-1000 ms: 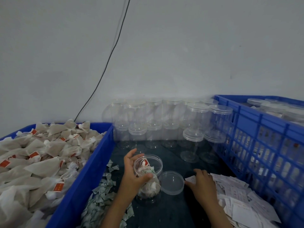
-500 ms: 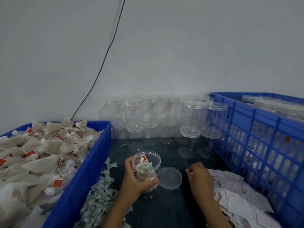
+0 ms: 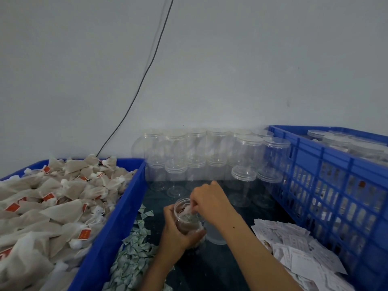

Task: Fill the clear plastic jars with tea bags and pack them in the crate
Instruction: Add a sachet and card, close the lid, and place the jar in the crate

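**At the dark tabletop: jar gripped, fingers at its mouth**

Between two blue containers, on the dark table (image 3: 220,269), an open clear jar (image 3: 185,217) held upright, partly filled with tea bags. Left hand (image 3: 178,234) wrapped round the jar's lower body, fingers and thumb curled about it in a firm grip. Right hand (image 3: 210,200) poised over the jar's mouth, fingertips bunched and dipping inside, pinching a white paper slip (image 3: 187,206). Just right of the jar, partly hidden under the right forearm, a clear round lid (image 3: 214,234) lying flat on the table.

To the left, a blue bin (image 3: 117,217) heaped with pale tea bags (image 3: 52,206) bearing orange tags. Beside its wall, scattered on the table, a drift of small greenish paper packets (image 3: 134,255). To the right, a blue slatted crate (image 3: 336,185) holding lidded jars, seen dimly through its side. In front of the crate, a loose pile of white printed cards (image 3: 298,248).

Against the grey wall, behind the hands, empty lidded clear jars (image 3: 210,156) stacked two high in rows. Down the wall, a thin black cable (image 3: 147,68) running toward the bin's far corner.
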A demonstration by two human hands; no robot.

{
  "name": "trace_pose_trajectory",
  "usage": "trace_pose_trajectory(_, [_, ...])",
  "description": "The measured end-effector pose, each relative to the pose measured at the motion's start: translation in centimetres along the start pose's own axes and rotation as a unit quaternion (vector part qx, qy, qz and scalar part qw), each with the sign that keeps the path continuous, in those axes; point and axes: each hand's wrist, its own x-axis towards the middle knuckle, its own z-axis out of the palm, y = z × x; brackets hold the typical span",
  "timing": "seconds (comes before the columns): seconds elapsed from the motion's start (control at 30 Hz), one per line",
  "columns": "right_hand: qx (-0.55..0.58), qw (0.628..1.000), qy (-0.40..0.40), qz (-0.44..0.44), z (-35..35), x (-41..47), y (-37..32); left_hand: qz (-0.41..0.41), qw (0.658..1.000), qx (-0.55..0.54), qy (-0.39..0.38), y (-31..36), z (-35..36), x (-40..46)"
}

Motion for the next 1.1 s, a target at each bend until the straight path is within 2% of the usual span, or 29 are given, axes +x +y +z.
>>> trace_pose_trajectory(0.1, [0.016, 0.999, -0.035, 0.009, 0.5, 0.1, -0.4, 0.002, 1.000, 0.008, -0.006, 0.0, -0.1, -0.1])
trace_pose_trajectory(0.27, [0.063, 0.989, -0.131, -0.033, -0.6, -0.5, 0.6, 0.011, 1.000, 0.018, -0.006, 0.4, 0.0, -0.2])
trace_pose_trajectory(0.33, [0.118, 0.990, -0.064, -0.030, -0.6, -0.8, 1.6, 0.010, 1.000, 0.010, 0.003, 0.3, 0.0, -0.2])
trace_pose_trajectory(0.37, [0.183, 0.983, 0.013, -0.009, -0.1, -1.2, 2.4, 0.008, 1.000, 0.009, 0.006, 0.2, 0.0, -0.2])
trace_pose_trajectory(0.4, [0.273, 0.956, 0.100, 0.023, 0.6, -1.8, 3.0, 0.007, 1.000, 0.010, 0.007, 0.1, 0.0, -0.2])
trace_pose_trajectory(0.43, [0.356, 0.914, 0.187, 0.058, 1.5, -2.5, 3.6, 0.006, 1.000, 0.013, 0.008, 0.1, 0.0, -0.3])
trace_pose_trajectory(0.47, [0.411, 0.874, 0.240, 0.095, 2.6, -3.1, 4.2, 0.006, 1.000, 0.016, 0.006, 0.2, 0.0, -0.3])
trace_pose_trajectory(0.5, [0.436, 0.857, 0.244, 0.124, 3.9, -3.6, 4.8, 0.005, 1.000, 0.018, 0.005, 0.2, -0.1, -0.3])
trace_pose_trajectory(0.53, [0.450, 0.857, 0.200, 0.149, 5.3, -4.1, 5.1, 0.003, 1.000, 0.019, 0.002, 0.3, -0.1, -0.3])
trace_pose_trajectory(0.63, [0.493, 0.855, -0.035, 0.156, 9.7, -5.4, 5.7, 0.001, 1.000, 0.024, 0.000, 0.4, -0.1, -0.3])
trace_pose_trajectory(0.7, [0.470, 0.868, -0.102, 0.126, 11.6, -5.8, 5.7, 0.003, 1.000, 0.027, -0.001, 0.3, -0.1, -0.3])
trace_pose_trajectory(0.8, [0.410, 0.897, -0.061, 0.151, 13.5, -5.5, 5.5, 0.007, 1.000, 0.027, 0.000, 0.2, -0.1, -0.3])
trace_pose_trajectory(0.9, [0.414, 0.885, 0.038, 0.210, 14.1, -5.2, 5.0, 0.013, 1.000, 0.025, 0.000, -0.2, 0.0, -0.4])
trace_pose_trajectory(0.97, [0.449, 0.871, 0.085, 0.182, 14.0, -5.1, 4.8, 0.024, 0.999, 0.037, -0.003, -0.4, 0.1, -0.2])
trace_pose_trajectory(1.1, [0.501, 0.854, 0.108, 0.091, 13.1, -5.5, 4.7, 0.049, 0.998, 0.050, -0.008, -0.1, 0.6, -0.1])
